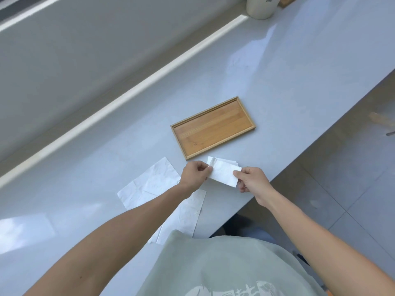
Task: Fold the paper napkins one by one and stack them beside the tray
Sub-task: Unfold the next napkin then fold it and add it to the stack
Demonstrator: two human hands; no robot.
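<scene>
Bench (277, 71): we see a long, pale grey glossy surface running diagonally from lower left to upper right, with a lighter raised strip along its far edge and a tiled floor beyond its right edge.
Shirt (224, 268): we look down on our pale green top at the bottom, with a whitish print near the lower edge.
Unfolded napkins (154, 184): we find white, creased sheets lying flat on the bench to the left of the hands, overlapping one another; one reaches back toward our body and passes under the left forearm.
Tray (213, 127): we see a shallow rectangular wooden tray with a low rim sitting empty on the bench, just beyond the hands and set at a slant.
Cup (261, 7): we note a cream-coloured container standing at the far end of the bench, cut off by the top edge.
Folded napkin (225, 175): we hold a small white folded rectangle between both hands, just in front of the tray's near corner; we cannot tell whether it touches what lies beneath.
Stack (224, 162): we make out the edges of folded white napkins beside the tray's near corner, mostly hidden behind the held one.
Left hand (195, 175): we pinch the napkin's left end, thumb and fingers closed on it.
Right hand (252, 180): we grip the napkin's right end between thumb and fingers.
</scene>
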